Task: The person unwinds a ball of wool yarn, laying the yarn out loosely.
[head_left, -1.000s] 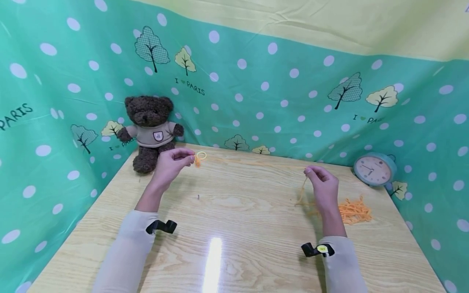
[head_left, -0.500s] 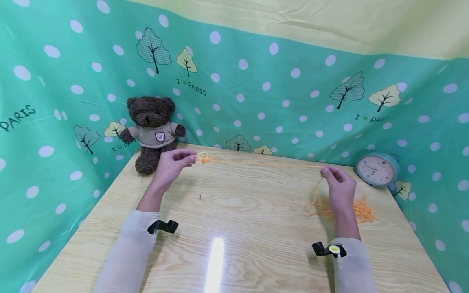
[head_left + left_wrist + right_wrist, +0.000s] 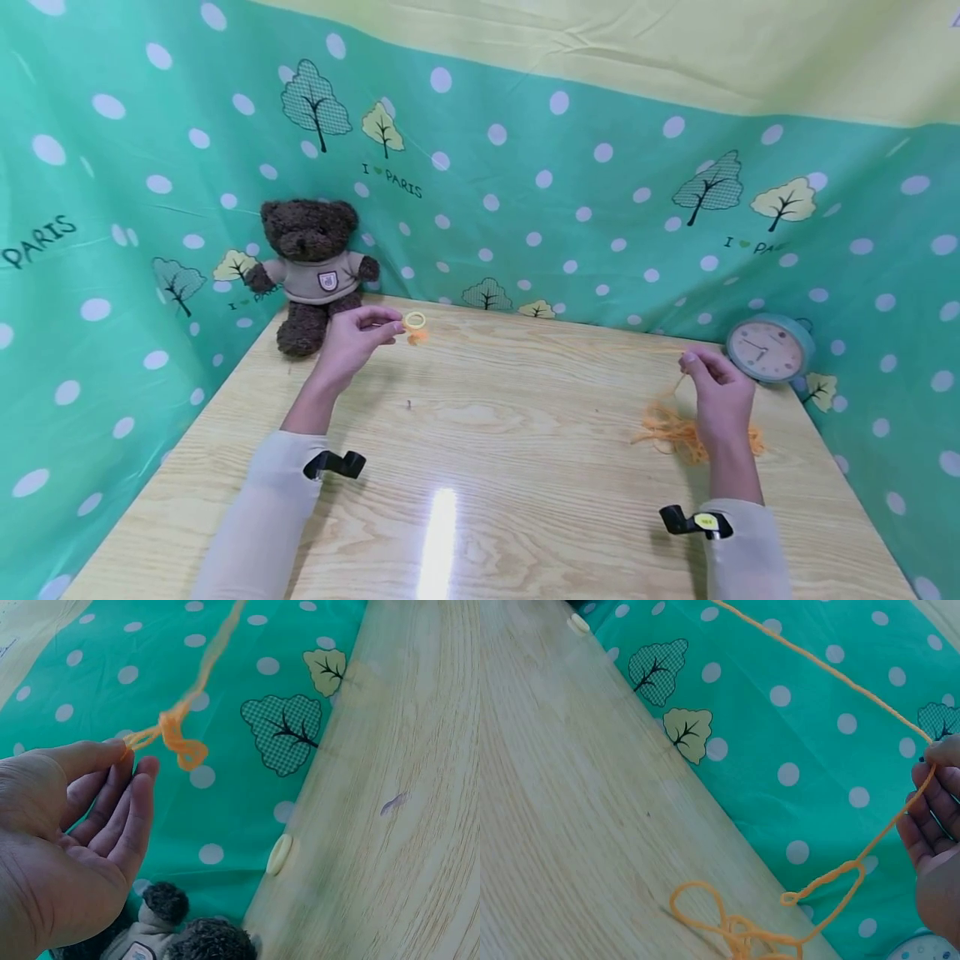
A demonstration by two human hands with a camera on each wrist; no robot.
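Observation:
At the back left, my left hand pinches the looped end of orange yarn between thumb and fingers. A knot with a small loop hangs just past the fingertips. From it the strand runs across to my right hand, which pinches it between thumb and forefinger near the clock. Below the right hand, the yarn drops into a loose tangled pile on the table, partly hidden by that hand and wrist. A pale yellow ring lies at the table's back edge, beyond the left fingertips.
A dark brown teddy bear in a grey top sits at the back left corner. The round blue alarm clock stands at the back right. A green dotted cloth hangs behind the wooden table.
My right hand has moved to the right and now covers part of the yarn pile. The left hand stays nearly in place, while the knotted end near it has swung outward, then drooped.

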